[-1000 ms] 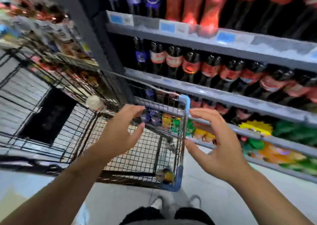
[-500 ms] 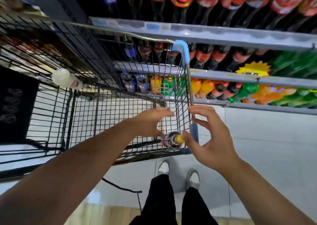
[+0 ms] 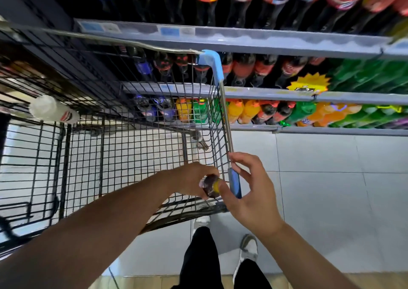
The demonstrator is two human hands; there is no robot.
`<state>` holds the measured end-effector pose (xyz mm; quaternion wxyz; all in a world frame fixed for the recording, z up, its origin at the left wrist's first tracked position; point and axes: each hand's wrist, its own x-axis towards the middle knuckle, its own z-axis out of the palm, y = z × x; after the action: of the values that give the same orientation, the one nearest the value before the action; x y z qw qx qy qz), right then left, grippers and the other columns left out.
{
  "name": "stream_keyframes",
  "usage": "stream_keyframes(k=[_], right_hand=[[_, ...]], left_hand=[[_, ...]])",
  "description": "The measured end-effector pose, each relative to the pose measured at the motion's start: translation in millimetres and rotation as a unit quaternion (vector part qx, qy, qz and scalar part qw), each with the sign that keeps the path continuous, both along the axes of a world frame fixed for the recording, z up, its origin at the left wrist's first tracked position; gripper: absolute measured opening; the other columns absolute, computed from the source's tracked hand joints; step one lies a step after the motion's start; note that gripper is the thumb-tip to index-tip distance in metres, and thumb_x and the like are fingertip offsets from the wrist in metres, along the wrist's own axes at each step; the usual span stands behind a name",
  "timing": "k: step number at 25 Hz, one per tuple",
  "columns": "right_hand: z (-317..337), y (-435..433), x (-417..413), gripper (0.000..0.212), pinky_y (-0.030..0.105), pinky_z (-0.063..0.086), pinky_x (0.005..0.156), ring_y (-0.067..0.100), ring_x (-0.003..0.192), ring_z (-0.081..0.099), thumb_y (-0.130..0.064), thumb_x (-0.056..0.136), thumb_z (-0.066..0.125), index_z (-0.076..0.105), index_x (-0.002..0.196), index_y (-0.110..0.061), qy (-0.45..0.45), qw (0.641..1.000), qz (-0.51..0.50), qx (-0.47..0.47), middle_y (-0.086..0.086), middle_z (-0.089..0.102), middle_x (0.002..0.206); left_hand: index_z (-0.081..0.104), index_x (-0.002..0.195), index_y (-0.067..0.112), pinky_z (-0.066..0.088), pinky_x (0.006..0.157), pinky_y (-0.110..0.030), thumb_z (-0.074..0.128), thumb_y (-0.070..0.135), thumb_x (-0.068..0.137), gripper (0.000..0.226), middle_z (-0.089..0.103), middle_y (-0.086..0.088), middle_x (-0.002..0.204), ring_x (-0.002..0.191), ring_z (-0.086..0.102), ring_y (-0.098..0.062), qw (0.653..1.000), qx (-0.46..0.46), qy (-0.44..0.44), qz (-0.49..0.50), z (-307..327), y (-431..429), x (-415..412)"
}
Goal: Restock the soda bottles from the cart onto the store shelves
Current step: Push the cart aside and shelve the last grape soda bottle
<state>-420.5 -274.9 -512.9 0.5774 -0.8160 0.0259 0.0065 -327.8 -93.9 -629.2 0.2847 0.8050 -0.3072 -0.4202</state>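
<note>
A wire shopping cart (image 3: 141,147) with blue corner guards stands against the soda shelves (image 3: 242,39). In its near right corner a small dark soda bottle with a yellow cap (image 3: 210,185) stands upright. My left hand (image 3: 192,181) reaches into the cart and grips that bottle from the left. My right hand (image 3: 247,189) hovers just outside the cart's right rim with fingers spread, thumb next to the bottle's cap, holding nothing. A clear bottle with a white cap (image 3: 51,111) lies at the cart's far left side.
Shelves hold rows of red-labelled cola bottles (image 3: 265,68), orange and green soda bottles (image 3: 309,114) and a yellow starburst price tag (image 3: 308,83). White tiled floor (image 3: 320,189) lies to the right. My legs and shoes (image 3: 249,246) stand behind the cart.
My view tilted down into the cart. My left hand dropped into the near right corner and closed on the small bottle; my right hand came down beside the cart's rim.
</note>
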Motion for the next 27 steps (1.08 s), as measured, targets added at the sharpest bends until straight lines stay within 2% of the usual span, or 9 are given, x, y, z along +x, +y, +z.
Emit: stream_keyframes(k=[2,4,8,12,15,17,21,23,27], right_hand=[[1,-1,2,0.054,0.023,0.048,0.106,0.009,0.123,0.058,-0.007,0.082,0.081,0.055,0.129,-0.014,0.021,1.0,0.003,0.0,-0.002,0.058,0.129],[4,-1,5,0.055,0.021,0.048,0.105,0.006,0.121,0.058,-0.007,0.082,0.082,0.053,0.128,-0.017,0.024,1.0,0.007,-0.004,-0.003,0.057,0.128],[18,-1,10,0.059,0.02,0.05,0.102,0.01,0.123,0.057,-0.006,0.081,0.082,0.051,0.127,-0.026,-0.007,1.0,0.014,-0.005,-0.004,0.056,0.129],[38,7,20,0.062,0.019,0.05,0.102,0.004,0.126,0.053,-0.008,0.082,0.081,0.05,0.128,-0.036,-0.005,0.999,0.036,-0.012,-0.02,0.052,0.131],[61,17,27,0.064,0.014,0.047,0.103,-0.007,0.128,0.049,-0.029,0.081,0.08,0.043,0.126,-0.056,0.018,0.998,0.057,-0.018,-0.035,0.05,0.129],[82,22,32,0.059,0.014,0.045,0.104,-0.007,0.126,0.052,-0.045,0.076,0.076,0.045,0.125,-0.057,0.009,0.997,0.071,-0.019,-0.035,0.053,0.129],[127,21,41,0.063,0.014,0.05,0.094,0.002,0.117,0.063,-0.039,0.076,0.081,0.049,0.128,-0.056,-0.061,0.996,0.066,0.022,-0.028,0.063,0.124],[151,14,45,0.068,0.012,0.051,0.09,0.001,0.115,0.064,-0.04,0.075,0.084,0.048,0.13,-0.057,-0.082,0.995,0.046,0.037,-0.028,0.063,0.125],[195,-16,50,0.072,0.011,0.053,0.085,-0.001,0.113,0.065,-0.041,0.075,0.086,0.046,0.133,-0.056,-0.133,0.991,-0.006,0.027,-0.028,0.066,0.121]], left_hand=[[0.061,0.113,0.026,0.045,0.076,-0.024,0.09,0.022,0.072,0.051,0.062,0.014,0.094,0.083,0.056,-0.007,1.0,-0.018,0.015,0.013,3,5,-4],[0.061,0.118,0.021,0.047,0.081,-0.021,0.089,0.022,0.075,0.051,0.064,0.009,0.102,0.092,0.058,-0.011,0.999,-0.031,0.008,0.032,12,13,-3],[0.063,0.12,0.02,0.052,0.093,-0.04,0.089,0.028,0.076,0.052,0.068,0.007,0.11,0.105,0.064,-0.016,0.989,-0.08,-0.013,0.119,49,38,-1],[0.061,0.122,0.018,0.054,0.096,-0.03,0.089,0.024,0.077,0.053,0.069,0.011,0.112,0.108,0.066,-0.011,0.956,-0.183,-0.038,0.227,110,61,-3],[0.059,0.129,0.032,0.05,0.103,-0.031,0.085,0.031,0.081,0.055,0.068,0.01,0.121,0.118,0.063,-0.012,0.924,-0.229,-0.032,0.305,170,69,-2],[0.059,0.129,0.037,0.05,0.101,-0.029,0.08,0.033,0.083,0.051,0.069,0.007,0.123,0.119,0.063,-0.015,0.906,-0.278,-0.052,0.316,211,65,2],[0.063,0.124,0.032,0.055,0.091,-0.031,0.074,0.033,0.084,0.042,0.071,0.0,0.119,0.113,0.067,-0.019,0.861,-0.382,-0.053,0.332,285,42,15],[0.064,0.125,0.032,0.054,0.088,-0.026,0.073,0.036,0.085,0.041,0.072,0.0,0.119,0.112,0.068,-0.016,0.844,-0.417,-0.068,0.331,312,25,23],[0.064,0.124,0.026,0.052,0.082,-0.021,0.071,0.049,0.086,0.045,0.072,0.005,0.112,0.102,0.068,-0.01,0.83,-0.458,-0.098,0.303,361,-23,36]])
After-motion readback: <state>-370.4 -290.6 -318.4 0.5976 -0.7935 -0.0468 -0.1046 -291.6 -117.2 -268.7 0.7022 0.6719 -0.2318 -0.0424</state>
